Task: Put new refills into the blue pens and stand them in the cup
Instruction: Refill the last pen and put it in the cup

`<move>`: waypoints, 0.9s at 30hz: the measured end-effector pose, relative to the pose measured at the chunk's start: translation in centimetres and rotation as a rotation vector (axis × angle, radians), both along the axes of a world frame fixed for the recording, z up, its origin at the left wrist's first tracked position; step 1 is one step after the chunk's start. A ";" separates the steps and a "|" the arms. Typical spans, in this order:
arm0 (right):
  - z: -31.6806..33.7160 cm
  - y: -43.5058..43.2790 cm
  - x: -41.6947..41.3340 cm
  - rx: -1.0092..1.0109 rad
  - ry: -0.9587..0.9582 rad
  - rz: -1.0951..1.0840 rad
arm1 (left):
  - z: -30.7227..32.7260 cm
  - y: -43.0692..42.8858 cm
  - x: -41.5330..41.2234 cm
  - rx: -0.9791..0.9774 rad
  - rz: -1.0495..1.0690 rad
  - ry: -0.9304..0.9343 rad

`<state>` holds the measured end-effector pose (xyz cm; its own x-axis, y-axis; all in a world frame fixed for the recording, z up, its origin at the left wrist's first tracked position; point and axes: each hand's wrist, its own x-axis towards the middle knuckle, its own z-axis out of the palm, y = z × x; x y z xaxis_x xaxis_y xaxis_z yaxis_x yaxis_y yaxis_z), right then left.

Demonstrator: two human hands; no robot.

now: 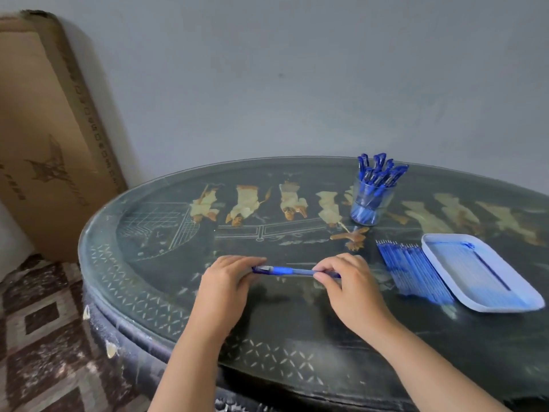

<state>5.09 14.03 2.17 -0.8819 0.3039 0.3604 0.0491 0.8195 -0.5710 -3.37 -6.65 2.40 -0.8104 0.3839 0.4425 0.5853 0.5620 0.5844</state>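
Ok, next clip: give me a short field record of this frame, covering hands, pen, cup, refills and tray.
left hand: grips one end of the blue pen
right hand: pinches the pen's other end
blue pen: held level over the table
cup: clear, blue pens standing in it, far side of table
refills: row lying flat, beside the tray's left edge
tray: pale, on the table's right
cardboard box: leans on the wall, left
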 end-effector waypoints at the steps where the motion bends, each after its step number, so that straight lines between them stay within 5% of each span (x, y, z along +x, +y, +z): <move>1: -0.1 1.3 1.2 0.011 0.006 -0.010 | 0.3 1.0 0.7 -0.048 -0.056 0.011; 6: -1.4 4.4 5.5 0.051 0.058 -0.044 | 0.0 5.3 4.1 -0.115 -0.177 0.017; 14: -2.0 5.2 6.8 0.029 0.168 -0.013 | -0.1 8.1 7.6 0.122 -0.180 -0.220; 27: -2.1 4.7 6.9 0.297 0.259 -0.028 | -0.3 8.3 7.4 0.091 -0.171 -0.273</move>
